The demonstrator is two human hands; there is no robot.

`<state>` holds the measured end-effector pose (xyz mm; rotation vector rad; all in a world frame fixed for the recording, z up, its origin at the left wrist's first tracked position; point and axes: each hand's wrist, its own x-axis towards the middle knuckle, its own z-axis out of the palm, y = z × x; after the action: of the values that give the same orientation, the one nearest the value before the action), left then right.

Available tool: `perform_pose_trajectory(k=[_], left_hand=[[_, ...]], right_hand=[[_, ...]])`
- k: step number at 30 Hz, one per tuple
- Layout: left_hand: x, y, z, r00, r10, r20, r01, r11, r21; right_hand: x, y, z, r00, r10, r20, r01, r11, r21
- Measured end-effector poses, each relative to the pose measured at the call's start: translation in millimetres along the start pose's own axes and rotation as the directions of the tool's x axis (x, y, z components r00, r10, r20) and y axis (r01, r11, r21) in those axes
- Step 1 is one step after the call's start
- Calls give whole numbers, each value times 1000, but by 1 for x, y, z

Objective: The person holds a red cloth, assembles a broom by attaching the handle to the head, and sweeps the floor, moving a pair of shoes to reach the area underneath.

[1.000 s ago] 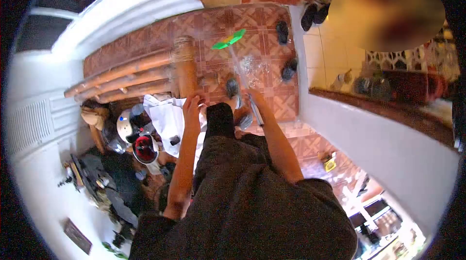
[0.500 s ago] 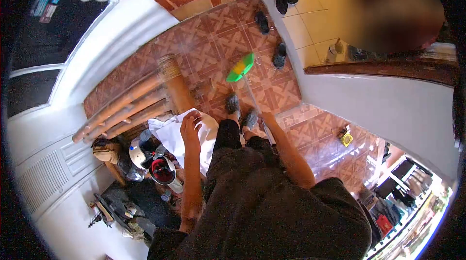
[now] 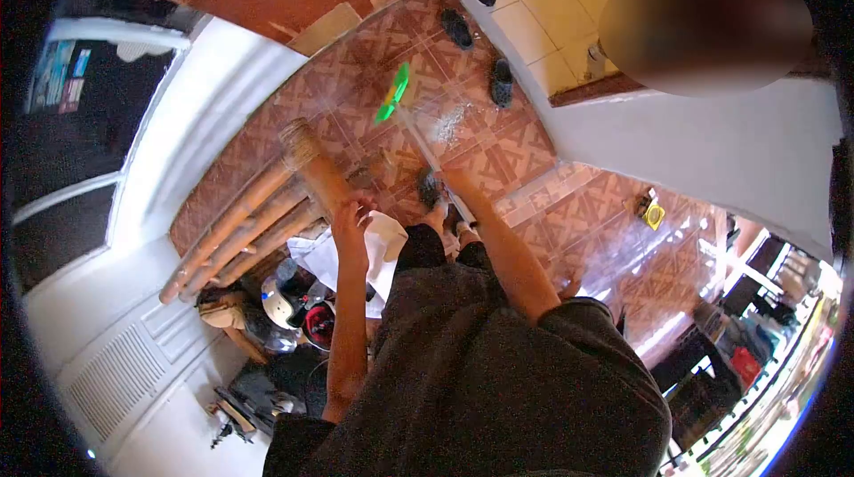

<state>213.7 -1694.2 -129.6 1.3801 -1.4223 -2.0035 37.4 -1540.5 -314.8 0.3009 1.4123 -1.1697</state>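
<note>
My right hand (image 3: 455, 185) is wrapped round the pale handle of a broom (image 3: 392, 94), whose green head with some yellow rests on the patterned tile floor. A patch of whitish debris (image 3: 451, 125) lies on the tiles to the right of the broom head. My left hand (image 3: 353, 215) holds nothing, its fingers loosely apart. In this view it overlaps the near end of a thick wooden post on the bamboo-like furniture (image 3: 253, 226). A white sheet (image 3: 382, 250) lies just below and to the right of that hand.
Dark shoes (image 3: 501, 83) stand along the low white wall. Helmets (image 3: 283, 306) and bags are crowded at lower left. A small yellow object (image 3: 654, 215) sits on the floor at right. Behind the wall is a person whose face is blurred.
The broom head has swung left, leaving the whitish debris in view to its right. My right hand has moved up and left with the handle. The whole view has shifted somewhat.
</note>
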Motion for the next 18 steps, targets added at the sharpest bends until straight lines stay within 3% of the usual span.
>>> perform_pose_trajectory(k=[2,4,6,9,11,14,17,18], left_hand=[[-2,3,-4,989,144,46,-151,954,259],[-4,8,-7,986,164,41,-169,933,318],[-4,10,-2,997,60,-47,-51,984,173],[3,4,-1,995,-92,-49,86,990,-113],[2,12,9,988,-137,-69,134,990,-45],[3,14,20,991,-130,-31,129,992,-16],[1,11,24,996,-90,12,90,995,-39],[-1,10,23,997,-79,21,80,996,-48]], right_hand=[[1,25,-18,997,-71,12,71,997,14],[6,67,-55,989,-145,18,145,989,20],[1,88,-82,974,-224,20,224,975,-3],[-55,77,-85,991,-53,-120,60,996,58],[-109,60,-76,977,79,-199,-56,991,118],[-153,19,-44,984,32,-177,12,970,242],[-67,58,-25,952,-270,-147,275,961,15],[-47,50,-17,910,-400,-113,375,907,-190]])
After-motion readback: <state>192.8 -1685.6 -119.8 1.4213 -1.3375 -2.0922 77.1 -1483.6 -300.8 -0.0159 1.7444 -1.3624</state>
